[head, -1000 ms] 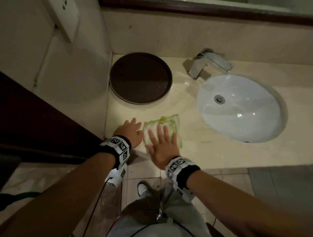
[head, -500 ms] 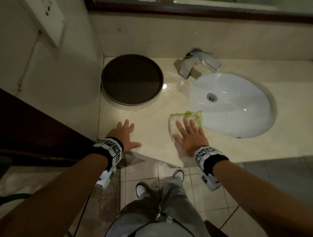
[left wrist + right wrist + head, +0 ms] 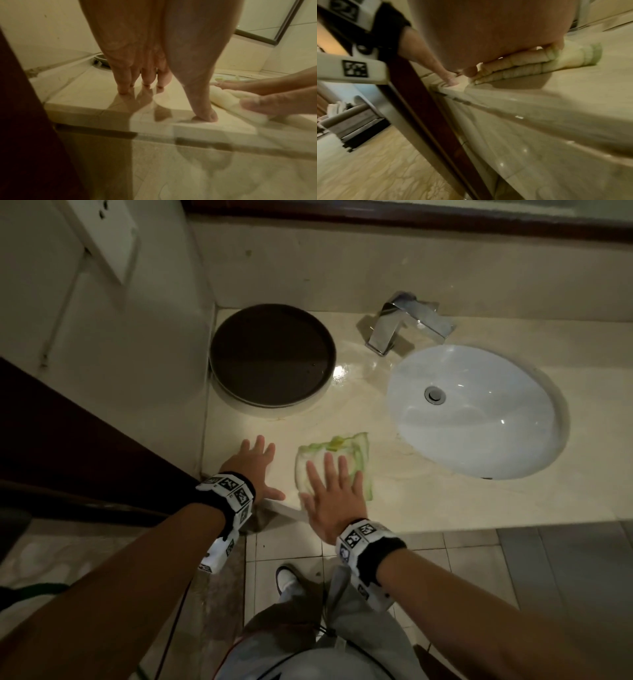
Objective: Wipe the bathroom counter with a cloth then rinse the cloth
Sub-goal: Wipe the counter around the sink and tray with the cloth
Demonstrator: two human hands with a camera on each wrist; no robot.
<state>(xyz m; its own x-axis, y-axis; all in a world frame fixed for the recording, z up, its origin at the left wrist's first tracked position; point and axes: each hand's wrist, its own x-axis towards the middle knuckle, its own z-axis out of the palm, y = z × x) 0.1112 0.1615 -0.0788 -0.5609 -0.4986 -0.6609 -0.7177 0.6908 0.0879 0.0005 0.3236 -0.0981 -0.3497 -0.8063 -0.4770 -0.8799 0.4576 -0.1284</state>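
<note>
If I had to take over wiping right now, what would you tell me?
Right hand: flat, fingers straight, pressing the green-and-white cloth onto the counter near its front edge, between the left hand and the sink.
Left hand: open, resting flat on the counter's front left corner, holding nothing.
Done: wiping is under way; wet sheen shows near the faucet.
Left: finish wiping, including around the dark round tray, then rinse the cloth in the sink.

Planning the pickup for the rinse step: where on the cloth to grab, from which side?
Probably the far edge of the cloth, coming from above. It lies folded flat on the counter under the right hand, whose palm covers the near half; the bunched green far edge toward the sink sticks out beyond the fingertips, free to pinch.
</note>
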